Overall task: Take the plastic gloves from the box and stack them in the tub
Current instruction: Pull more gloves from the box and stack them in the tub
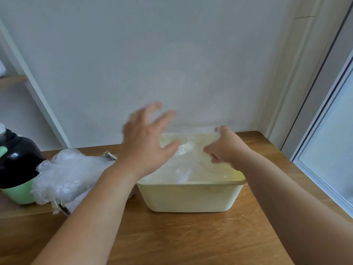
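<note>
The right hand pinches a clear glove in its fingers over the tub on the worktop. The left hand hovers above, fingers spread wide. More gloves lie heaped at left.

Left hand blurred; box mostly hidden.

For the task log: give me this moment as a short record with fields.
left hand: open, fingers spread, blurred, over the tub's left side
right hand: pinches a clear glove above the tub
tub: cream, on the wooden table
glove pile: left of the tub, on the box, which is mostly hidden
bottle: black and green, far left
</note>
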